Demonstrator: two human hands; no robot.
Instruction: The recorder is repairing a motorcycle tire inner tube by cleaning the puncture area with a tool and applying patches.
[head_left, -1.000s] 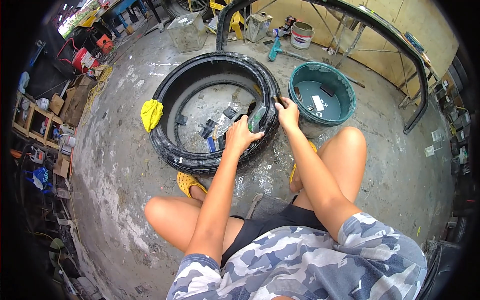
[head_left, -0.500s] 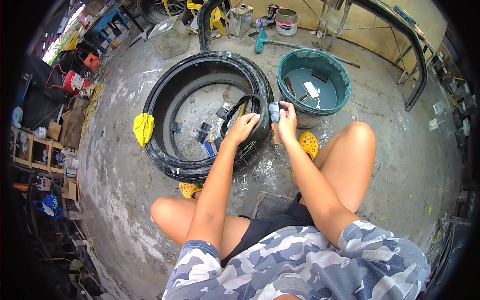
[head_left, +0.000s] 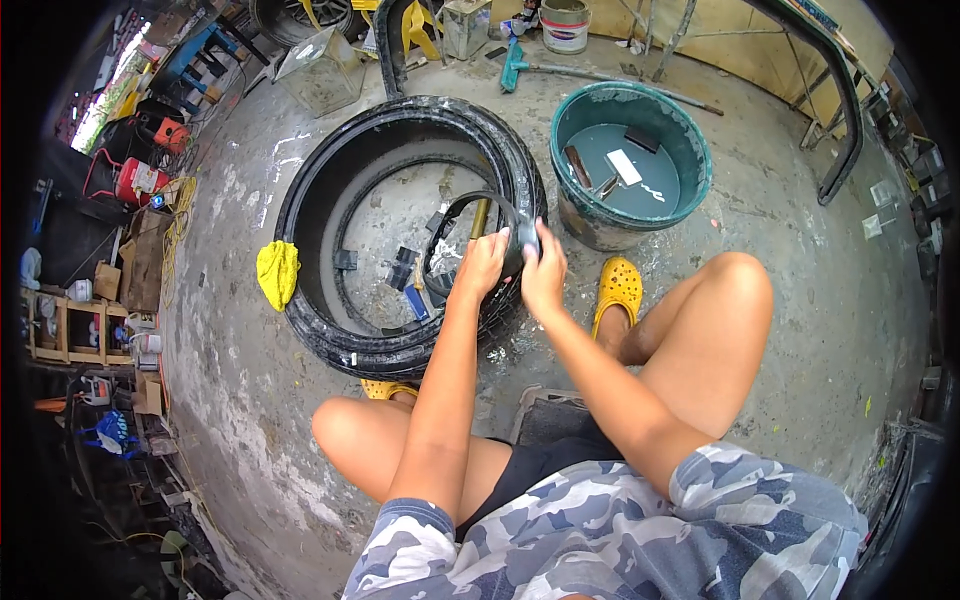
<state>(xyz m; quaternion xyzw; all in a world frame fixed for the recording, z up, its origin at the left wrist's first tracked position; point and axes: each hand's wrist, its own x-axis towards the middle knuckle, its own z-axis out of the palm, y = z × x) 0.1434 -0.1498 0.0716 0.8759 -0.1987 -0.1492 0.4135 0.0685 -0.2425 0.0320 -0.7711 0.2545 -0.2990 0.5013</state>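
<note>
A large black tyre (head_left: 325, 110) lies on its side on the floor. Over its right rim rests a curved, hollow black part (head_left: 512, 212), its exact kind unclear. My left hand (head_left: 482, 265) is closed on the near edge of this part and steadies it. My right hand (head_left: 544, 276) lies against the part's right side, fingers bent over it. The small grey sheet it held shows little now, mostly hidden under the fingers. Inside the tyre lie several dark scraps (head_left: 402, 268) and a blue piece (head_left: 416, 303).
A green bucket (head_left: 560, 210) of cloudy water stands right of the tyre, with a white block (head_left: 623, 167) and dark pieces in it. A yellow cloth (head_left: 277, 275) hangs on the tyre's left rim. Behind lie a long-handled squeegee (head_left: 620, 77) and a paint can (head_left: 566, 28).
My right hand has moved left and down, bringing the grey sheet from beside the black part onto its right side. My left hand still holds the part, slightly lower.
</note>
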